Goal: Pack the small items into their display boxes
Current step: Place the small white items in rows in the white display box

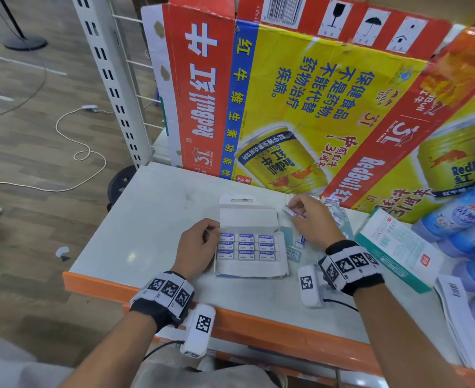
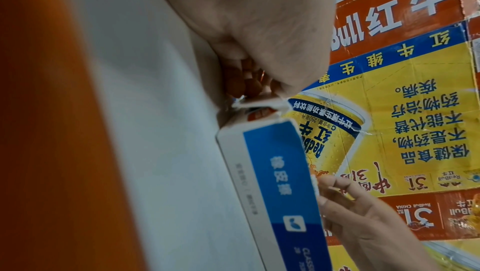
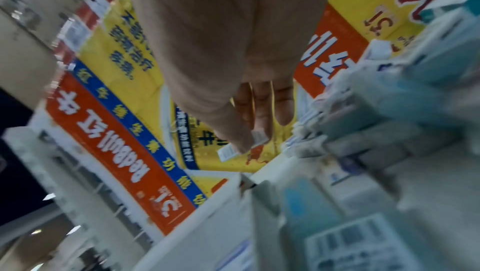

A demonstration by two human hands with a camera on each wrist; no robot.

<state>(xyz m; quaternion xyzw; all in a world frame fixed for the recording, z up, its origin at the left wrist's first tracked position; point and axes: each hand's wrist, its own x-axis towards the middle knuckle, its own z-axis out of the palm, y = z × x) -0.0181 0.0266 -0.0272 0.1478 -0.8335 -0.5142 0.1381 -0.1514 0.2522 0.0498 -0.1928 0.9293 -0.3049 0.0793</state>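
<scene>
From the head camera, the open eraser display box [image 1: 249, 247] lies on the white shelf [image 1: 146, 219], rows of erasers inside. The left hand [image 1: 198, 245] pinches its left flap; the right hand [image 1: 312, 219] pinches one wrapped eraser [image 1: 291, 212] above loose erasers [image 1: 296, 247]. Red Bull cartons [image 1: 286, 102] wall off the back; a teal box [image 1: 398, 245] and blue tubs [image 1: 460, 219] crowd the right.

The left wrist camera shows curled fingers [image 2: 244, 84] gripping the box's edge.

The right wrist camera is blurred, with fingertips [image 3: 259, 115] closed on the eraser.

Open white display box [image 1: 251, 266] lies flat, packed with erasers [image 1: 246, 245].

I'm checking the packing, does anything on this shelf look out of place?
Yes: several loose erasers lie scattered beside the display box instead of inside it, and the right hand pinches another eraser.
</scene>
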